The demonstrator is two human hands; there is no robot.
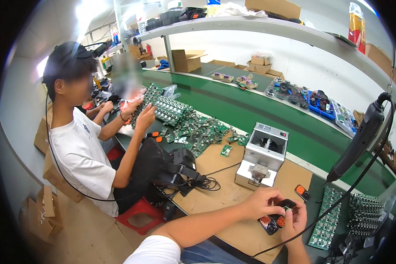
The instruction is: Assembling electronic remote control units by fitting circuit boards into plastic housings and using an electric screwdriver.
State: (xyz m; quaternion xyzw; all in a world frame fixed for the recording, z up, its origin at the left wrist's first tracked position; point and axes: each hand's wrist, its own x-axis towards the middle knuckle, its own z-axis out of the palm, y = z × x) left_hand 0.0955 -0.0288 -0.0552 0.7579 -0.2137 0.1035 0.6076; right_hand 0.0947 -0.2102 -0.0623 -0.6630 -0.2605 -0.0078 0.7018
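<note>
Over the cardboard-covered part of the bench, my left hand (pixel 264 203) and my right hand (pixel 295 220) come together, fingers closed around a small black casing (pixel 287 203). A bit of green circuit board shows at its lower edge, by my right fingertips. Fine detail between the fingers is too small to make out. Just under my hands lie black casings with orange parts (pixel 270 225), partly covered by the fingers. One more black and orange casing (pixel 302 192) rests beyond my right hand. A grey machine (pixel 263 154) with a metal front stands ahead of my left hand.
A black electric screwdriver (pixel 361 136) hangs at the right, its cable crossing before my right arm. Green circuit board panels (pixel 325 215) lie at the right. Further left, loose boards (pixel 198 132) are heaped beside a seated co-worker (pixel 81 145) holding board panels. A shelf (pixel 268 25) spans above.
</note>
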